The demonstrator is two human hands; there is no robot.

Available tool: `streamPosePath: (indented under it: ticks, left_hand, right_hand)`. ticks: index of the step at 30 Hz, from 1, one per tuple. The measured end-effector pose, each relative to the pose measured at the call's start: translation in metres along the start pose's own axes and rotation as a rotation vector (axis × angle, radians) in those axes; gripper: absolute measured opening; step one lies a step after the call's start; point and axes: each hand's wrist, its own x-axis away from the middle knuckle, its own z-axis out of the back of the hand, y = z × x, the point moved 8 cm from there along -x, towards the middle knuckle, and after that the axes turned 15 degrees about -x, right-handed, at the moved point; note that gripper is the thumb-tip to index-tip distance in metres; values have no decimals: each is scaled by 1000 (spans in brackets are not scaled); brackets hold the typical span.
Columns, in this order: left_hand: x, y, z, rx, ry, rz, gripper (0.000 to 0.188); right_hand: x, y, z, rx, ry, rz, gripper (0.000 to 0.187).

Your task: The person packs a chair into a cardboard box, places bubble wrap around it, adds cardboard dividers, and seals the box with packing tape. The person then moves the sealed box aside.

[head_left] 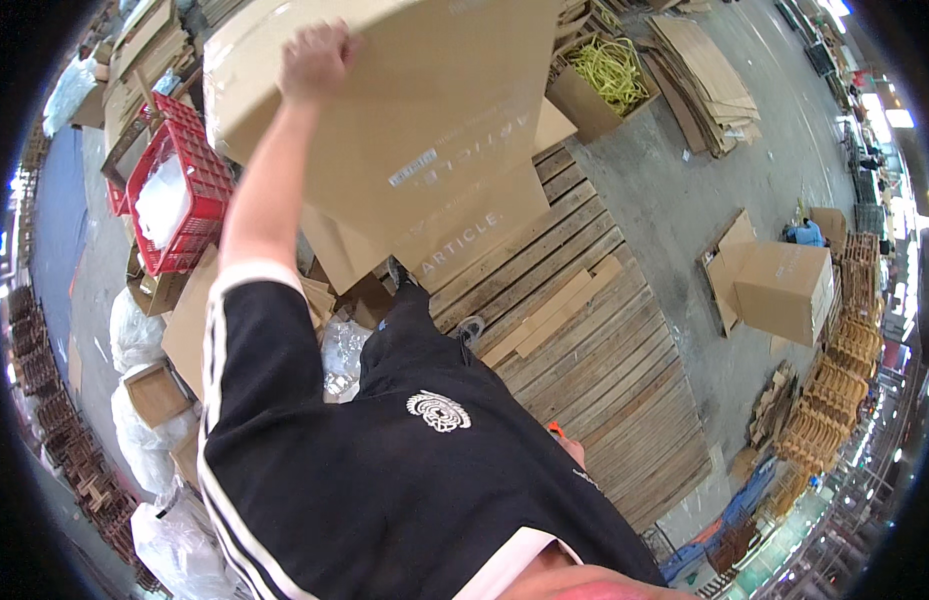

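Note:
My left arm reaches forward to a large cardboard box [434, 110]. Closed fingers of my left hand [319, 62] lie over the box's upper edge, gripping there as far as I can see. Dark print and a small white label mark the box's near face. Cardboard flaps [484, 225] spread from its lower side, over wooden slats. Down by my right side, my right hand [572, 447] shows only in part past my black shirt. A small orange thing [555, 429] sticks out at its fingers; the rest of it is hidden.
A slatted wooden platform [604, 400] lies underfoot, with cardboard strips [554, 315] on it. To the left stand a red plastic basket [189, 200] and clear plastic bags [134, 335]. An open carton holds yellow strapping [609, 75]; flat cardboard [699, 75] and another box [784, 290] lie right.

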Motion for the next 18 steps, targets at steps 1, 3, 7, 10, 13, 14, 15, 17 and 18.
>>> streamPosePath:
  ticks: [1, 3, 7, 10, 13, 14, 15, 17, 18]
  left_hand:
    - [-28, -28, 10, -83, 231, 22, 49]
    - [-76, -73, 2, -45, 316, 294, 57]
    - [-92, -76, -42, 376, 349, 561, 58]
    - [36, 10, -87, 1104, -60, 232, 35]
    - [237, 89, -113, 1187, -694, 126, 36]
    - [308, 99, -120, 1277, -888, 308, 34]
    - [370, 117, -128, 1334, -1203, 247, 30]
    - [460, 120, -144, 1594, -1648, 685, 23]
    - [461, 111, -169, 1764, -1582, 873, 23]
  right_hand:
    - [9, -11, -9, 269, -54, 96, 31]
    - [28, -29, -25, 497, -82, 130, 29]
    - [66, -78, -93, 600, -274, 110, 29]
    - [64, -102, -152, 247, -187, -164, 35]
    - [45, -135, -228, 256, -254, -99, 34]
    - [36, -147, -253, 302, -269, -60, 34]
    - [27, -159, -277, 349, -282, -21, 35]
    - [12, -182, -326, 456, -299, 56, 35]
    - [6, -195, -342, 540, -226, 129, 36]
